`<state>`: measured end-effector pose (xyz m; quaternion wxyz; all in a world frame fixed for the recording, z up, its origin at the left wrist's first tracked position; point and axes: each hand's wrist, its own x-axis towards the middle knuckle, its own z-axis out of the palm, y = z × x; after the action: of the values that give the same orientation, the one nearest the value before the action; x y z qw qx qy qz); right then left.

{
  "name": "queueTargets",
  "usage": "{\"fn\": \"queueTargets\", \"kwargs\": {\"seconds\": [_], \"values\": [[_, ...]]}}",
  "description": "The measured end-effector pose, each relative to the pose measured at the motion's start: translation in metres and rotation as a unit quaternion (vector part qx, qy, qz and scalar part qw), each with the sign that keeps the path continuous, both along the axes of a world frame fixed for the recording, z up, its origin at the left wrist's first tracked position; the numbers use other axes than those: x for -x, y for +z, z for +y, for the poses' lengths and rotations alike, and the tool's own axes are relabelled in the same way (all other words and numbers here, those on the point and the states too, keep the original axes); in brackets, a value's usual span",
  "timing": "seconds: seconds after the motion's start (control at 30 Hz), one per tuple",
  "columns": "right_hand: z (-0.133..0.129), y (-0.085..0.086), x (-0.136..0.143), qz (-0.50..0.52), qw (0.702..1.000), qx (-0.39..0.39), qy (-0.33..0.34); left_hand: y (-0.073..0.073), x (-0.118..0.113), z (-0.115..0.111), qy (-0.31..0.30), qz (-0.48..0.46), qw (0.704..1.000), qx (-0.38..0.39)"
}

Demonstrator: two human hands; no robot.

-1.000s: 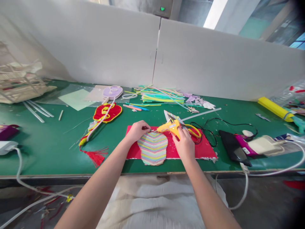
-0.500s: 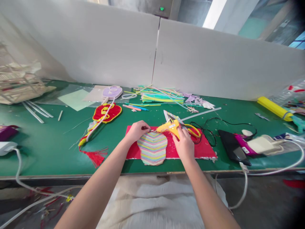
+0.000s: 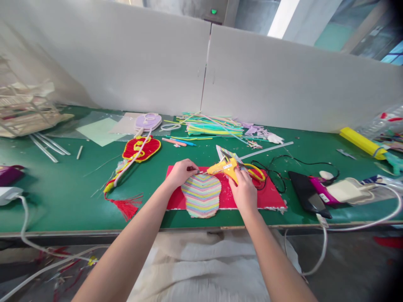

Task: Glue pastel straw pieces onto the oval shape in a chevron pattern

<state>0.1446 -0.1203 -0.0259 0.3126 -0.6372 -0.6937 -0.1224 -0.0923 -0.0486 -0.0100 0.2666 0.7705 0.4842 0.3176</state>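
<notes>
Seemingly light, bendable and best taken by its rim, a striped panel [image 3: 202, 197] overhangs a red board's [image 3: 231, 202] near edge. Over the board, a left hand [image 3: 181, 173] bends its fingers at the panel's far rim, grip unclear; a right hand's [image 3: 246, 193] fingers wrap a yellow glue gun [image 3: 224, 168].

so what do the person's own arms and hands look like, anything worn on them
The left hand and right hand are bare: no gloves, rings or markings can be made out. The forearms are uncovered too, with no sleeve, watch or bracelet showing.
</notes>
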Motion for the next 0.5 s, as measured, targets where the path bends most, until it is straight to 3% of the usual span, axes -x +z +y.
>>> {"fn": "queueTargets", "kwargs": {"seconds": [0.5], "values": [[-0.006,0.0025,0.0,-0.017,1.0,-0.009,-0.019,0.0014,0.0001,-0.0012,0.005,0.004,1.0,0.001]]}}
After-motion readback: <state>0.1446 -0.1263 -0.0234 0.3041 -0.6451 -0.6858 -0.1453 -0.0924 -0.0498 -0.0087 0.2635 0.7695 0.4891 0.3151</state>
